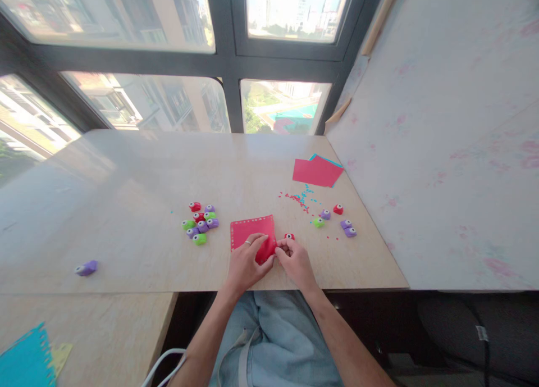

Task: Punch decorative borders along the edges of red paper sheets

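Red sheet (249,228) lies on the table (138,179) near its front edge, right under both hands. Right hand (297,263): thumb and forefinger drawn together at the sheet's right side, apparently pinching that edge; whether some tiny scrap is also caught between the tips, cannot tell. Left hand (247,264): spread over the lower part of the paper, fingers bent, thumb toward the right side; pressing for certain, but whether the thumb has got beneath, cannot tell. Paper looks slightly buckled between the two hands. Main risk, as judged: a crease there, if the left presses while the right pulls or bends the edge. Second risk: a tear along the small holes that line the top and left edges, since so little paper lies outside them. Third: a red punch (289,237) sits just beyond the right fingertips, easily knocked by a careless knuckle. Farther out, loose blue scraps (302,197) with red ones among them; a sleeve or a draught could scatter these. Past them, spare sheets (318,172) by the wall. More punches: a cluster (202,226) left of the sheet, a few (348,229) on the right.
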A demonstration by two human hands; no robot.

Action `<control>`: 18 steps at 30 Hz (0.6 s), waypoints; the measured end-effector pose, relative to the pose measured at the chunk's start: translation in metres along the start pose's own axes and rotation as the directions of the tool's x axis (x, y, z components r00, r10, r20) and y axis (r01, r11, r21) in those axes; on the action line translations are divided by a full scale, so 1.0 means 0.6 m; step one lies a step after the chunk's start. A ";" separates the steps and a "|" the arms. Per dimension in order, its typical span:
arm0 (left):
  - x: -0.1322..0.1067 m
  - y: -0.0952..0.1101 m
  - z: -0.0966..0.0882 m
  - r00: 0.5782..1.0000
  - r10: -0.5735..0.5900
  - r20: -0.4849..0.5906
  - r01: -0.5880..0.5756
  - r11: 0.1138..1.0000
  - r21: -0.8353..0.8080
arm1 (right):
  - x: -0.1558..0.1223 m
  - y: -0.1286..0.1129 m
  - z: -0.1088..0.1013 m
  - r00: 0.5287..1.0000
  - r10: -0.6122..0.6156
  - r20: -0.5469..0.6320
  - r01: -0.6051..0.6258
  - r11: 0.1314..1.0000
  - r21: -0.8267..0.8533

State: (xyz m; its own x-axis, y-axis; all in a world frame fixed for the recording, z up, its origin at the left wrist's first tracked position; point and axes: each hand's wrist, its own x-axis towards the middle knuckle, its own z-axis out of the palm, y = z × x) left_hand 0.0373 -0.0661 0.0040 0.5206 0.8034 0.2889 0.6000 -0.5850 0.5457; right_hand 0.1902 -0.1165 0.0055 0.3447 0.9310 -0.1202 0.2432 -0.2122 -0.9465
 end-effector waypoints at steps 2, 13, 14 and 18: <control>-0.001 -0.002 0.001 1.000 0.002 0.006 -0.002 1.000 -0.001 | 0.002 -0.004 -0.002 0.998 0.052 0.022 -0.052 0.999 0.001; -0.002 0.000 -0.003 1.000 0.018 0.017 -0.017 0.998 -0.059 | 0.016 -0.007 -0.023 0.942 0.199 0.272 -0.227 0.971 0.077; -0.002 0.000 -0.002 1.000 0.019 0.015 -0.018 0.998 -0.060 | 0.017 -0.010 -0.023 0.939 0.209 0.273 -0.236 0.969 0.067; -0.003 -0.001 0.000 1.000 0.022 0.013 -0.021 0.998 -0.061 | 0.017 -0.023 -0.021 0.934 0.265 0.241 -0.282 0.959 0.039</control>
State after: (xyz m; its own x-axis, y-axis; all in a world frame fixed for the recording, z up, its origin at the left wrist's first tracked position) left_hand 0.0359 -0.0668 0.0033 0.5412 0.7891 0.2906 0.5509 -0.5938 0.5864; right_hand 0.2017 -0.1077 0.0211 0.1673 0.8847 -0.4351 0.1007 -0.4543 -0.8851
